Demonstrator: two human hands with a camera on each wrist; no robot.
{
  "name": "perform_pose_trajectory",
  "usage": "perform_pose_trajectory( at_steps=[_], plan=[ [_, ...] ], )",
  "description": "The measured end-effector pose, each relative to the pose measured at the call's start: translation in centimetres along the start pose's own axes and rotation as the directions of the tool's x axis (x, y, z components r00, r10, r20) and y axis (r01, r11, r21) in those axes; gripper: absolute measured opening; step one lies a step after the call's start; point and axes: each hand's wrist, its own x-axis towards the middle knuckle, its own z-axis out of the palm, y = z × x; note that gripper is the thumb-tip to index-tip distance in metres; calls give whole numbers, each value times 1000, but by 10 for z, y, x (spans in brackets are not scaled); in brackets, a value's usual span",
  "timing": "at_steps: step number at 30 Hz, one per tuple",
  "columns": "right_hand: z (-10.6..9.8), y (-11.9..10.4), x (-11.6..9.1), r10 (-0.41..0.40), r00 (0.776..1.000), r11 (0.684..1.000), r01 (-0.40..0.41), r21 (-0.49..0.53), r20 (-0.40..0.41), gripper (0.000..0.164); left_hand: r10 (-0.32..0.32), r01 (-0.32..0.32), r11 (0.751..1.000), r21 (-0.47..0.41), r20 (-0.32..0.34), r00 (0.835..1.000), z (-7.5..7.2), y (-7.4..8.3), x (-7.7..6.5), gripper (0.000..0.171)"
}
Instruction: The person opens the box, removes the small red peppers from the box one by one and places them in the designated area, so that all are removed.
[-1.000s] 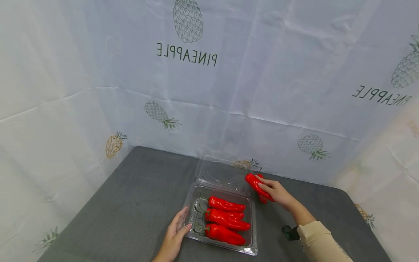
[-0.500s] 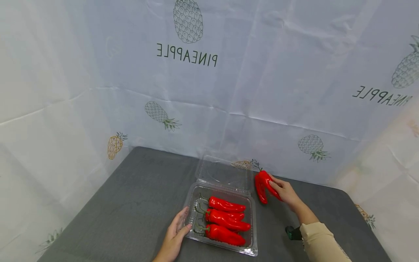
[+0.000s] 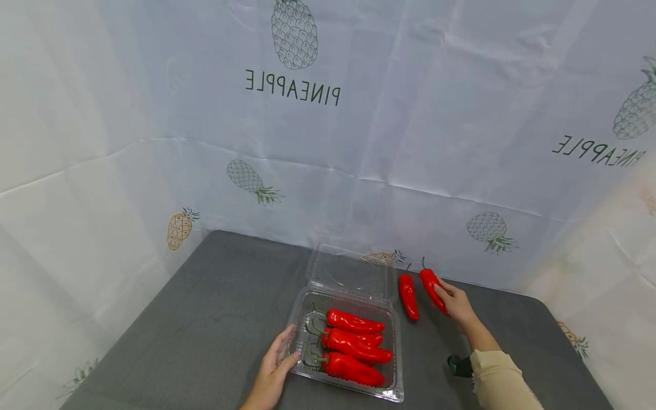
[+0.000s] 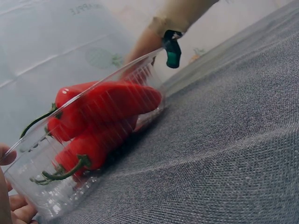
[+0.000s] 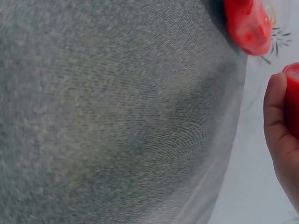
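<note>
r hand [image 3: 455, 300] grips one red pepper [image 3: 429, 283] btwn thumb & fingers, stem end toward the backdrop [image 3: 359, 119]; can't tell if it touches the grey table [image 3: 205, 319]; 2nd pepper [image 3: 408, 297] lies on the table just left of it, apart, nr the open lid [image 3: 353, 272]; l hand [image 3: 270, 370] holds the l side of the clear box [image 3: 398, 364], thumb at rim, fingers curled vs outer wall; at least 4 boxed peppers [image 3: 356, 344] lie inside, stems left, some overlapping; dk green item [image 3: 459, 366] by r sleeve [image 3: 504, 378]
</note>
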Motion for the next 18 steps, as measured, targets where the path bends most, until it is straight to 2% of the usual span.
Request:
perform_pose_trajectory(
  at_steps=[8, 18],
  plan=[
    [0, 14, 4, 24, 998, 995, -17, 101, -64, 58, 49, -49, 999, 1, -2, 999, 1, 1, -1, 51],
    [9, 21, 8, 38, 992, 984, -16, 179, -119, 53, -20, 20, 1000, 24, -7, 1000, 0, -1, 0, 52]
  ],
)
